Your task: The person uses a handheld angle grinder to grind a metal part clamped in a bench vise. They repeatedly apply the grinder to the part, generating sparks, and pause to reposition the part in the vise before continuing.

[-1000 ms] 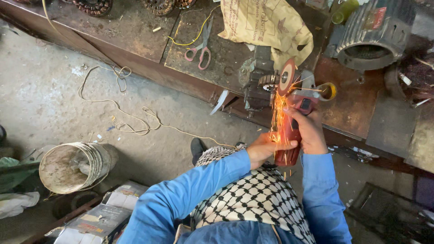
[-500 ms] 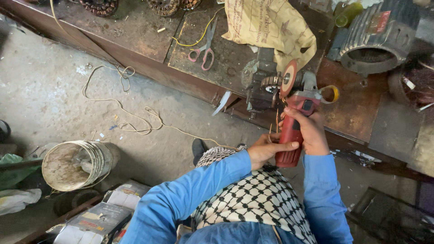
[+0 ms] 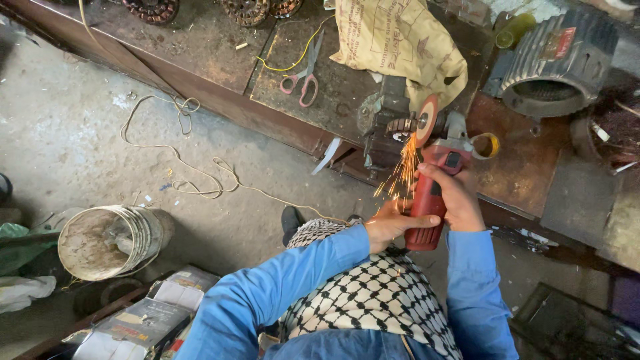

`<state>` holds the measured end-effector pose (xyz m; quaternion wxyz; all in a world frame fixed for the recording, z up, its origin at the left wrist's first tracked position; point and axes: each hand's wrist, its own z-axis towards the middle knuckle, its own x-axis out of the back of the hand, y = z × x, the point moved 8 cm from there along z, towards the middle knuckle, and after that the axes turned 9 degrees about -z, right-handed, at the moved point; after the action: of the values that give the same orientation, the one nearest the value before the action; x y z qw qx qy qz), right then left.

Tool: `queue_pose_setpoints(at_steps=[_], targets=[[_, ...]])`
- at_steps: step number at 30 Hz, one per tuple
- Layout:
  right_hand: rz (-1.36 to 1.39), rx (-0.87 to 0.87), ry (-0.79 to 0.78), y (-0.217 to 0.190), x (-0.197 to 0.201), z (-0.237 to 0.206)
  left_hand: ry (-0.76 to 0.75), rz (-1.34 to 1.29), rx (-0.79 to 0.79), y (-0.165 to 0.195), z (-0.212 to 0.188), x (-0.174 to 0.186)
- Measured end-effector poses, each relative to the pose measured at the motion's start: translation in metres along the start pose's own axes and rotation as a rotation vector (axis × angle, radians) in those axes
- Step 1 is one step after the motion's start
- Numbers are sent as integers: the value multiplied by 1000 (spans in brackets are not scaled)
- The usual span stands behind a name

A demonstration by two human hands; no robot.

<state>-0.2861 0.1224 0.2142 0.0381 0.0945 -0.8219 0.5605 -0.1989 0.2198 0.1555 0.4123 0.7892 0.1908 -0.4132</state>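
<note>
Angle grinder [image 3: 432, 175] at tabletop [image 3: 200, 47] front edge, disc against a small metal part [image 3: 399, 127]. Scissors [image 3: 303, 77] on tabletop, left of grinder; sack [image 3: 400, 43] behind it; motor housing [image 3: 557, 63] to its right. Bucket [image 3: 107, 240] on floor [image 3: 80, 140], far left, cord [image 3: 180, 157] between bucket and tabletop.

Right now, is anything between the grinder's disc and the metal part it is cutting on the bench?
Nothing visible. The disc of the red angle grinder meets the dark metal part directly, throwing sparks. Both hands, left hand and right hand, hold the body behind it.
</note>
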Motion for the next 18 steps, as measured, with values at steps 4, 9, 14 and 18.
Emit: queue_pose_setpoints(at_steps=[4, 9, 14, 18], targets=[[15, 10, -14, 0, 1, 3, 43, -3, 16, -2, 2, 3], [14, 24, 7, -4, 2, 6, 24, -4, -26, 2, 4, 0], [30, 5, 2, -3, -1, 5, 18, -22, -2, 2, 2, 0], [30, -45, -27, 2, -1, 5, 66, 24, 51, 0, 2, 4]])
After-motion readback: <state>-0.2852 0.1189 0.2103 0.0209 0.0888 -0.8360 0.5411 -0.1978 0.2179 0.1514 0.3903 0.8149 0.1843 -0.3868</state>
